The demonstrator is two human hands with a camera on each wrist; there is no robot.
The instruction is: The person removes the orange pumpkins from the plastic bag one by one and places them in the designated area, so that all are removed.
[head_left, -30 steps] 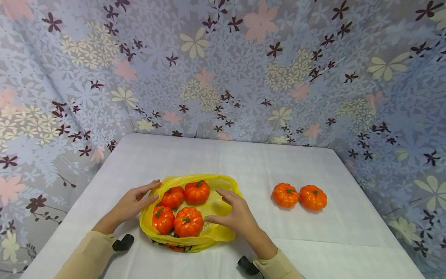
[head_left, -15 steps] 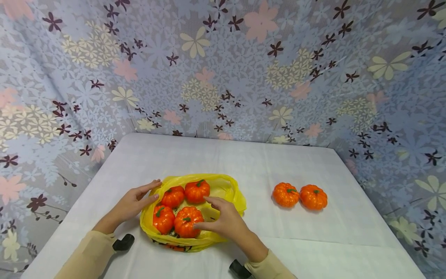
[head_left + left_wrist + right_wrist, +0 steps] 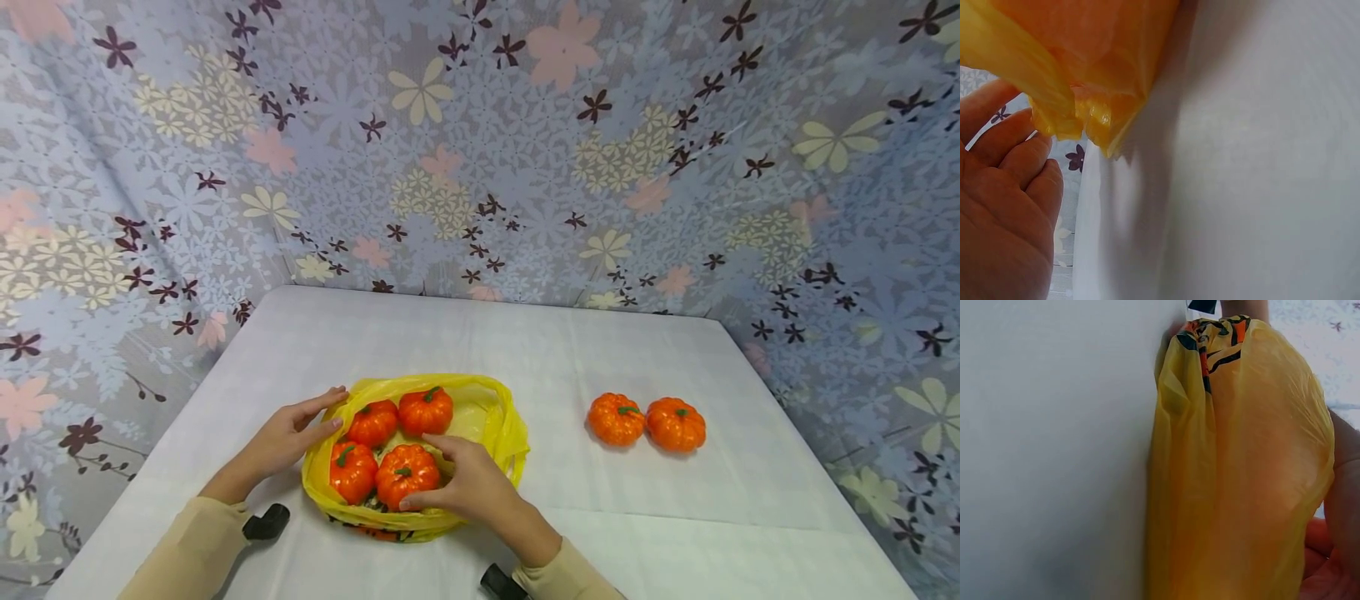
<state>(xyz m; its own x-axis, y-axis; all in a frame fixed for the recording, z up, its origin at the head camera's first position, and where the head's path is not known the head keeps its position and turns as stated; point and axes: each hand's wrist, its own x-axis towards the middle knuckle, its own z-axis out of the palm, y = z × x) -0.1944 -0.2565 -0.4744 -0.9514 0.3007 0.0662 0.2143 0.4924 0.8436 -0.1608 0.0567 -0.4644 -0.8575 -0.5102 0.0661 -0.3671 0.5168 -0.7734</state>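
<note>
A yellow plastic bag (image 3: 480,400) lies on the white table with its mouth spread wide. Inside sit several small orange pumpkins with green stems, including a front-left pumpkin (image 3: 351,473) and a back pumpkin (image 3: 425,411). My left hand (image 3: 288,433) rests at the bag's left rim, thumb and fingers fairly straight. In the left wrist view, yellow plastic hangs over its fingertips. My right hand (image 3: 476,479) reaches into the bag, thumb and fingers round the right side of the front-right pumpkin (image 3: 405,475). The right wrist view has the bag's wall hiding most of its fingers.
Two more orange pumpkins, a left one (image 3: 615,419) and a right one (image 3: 676,425), sit side by side on the table (image 3: 712,500) to the right of the bag. A floral cloth (image 3: 480,150) hangs behind and beside the table.
My right hand has moved left and slightly down inside the bag, from beside the front-right pumpkin onto it. The left hand stays at the rim.
</note>
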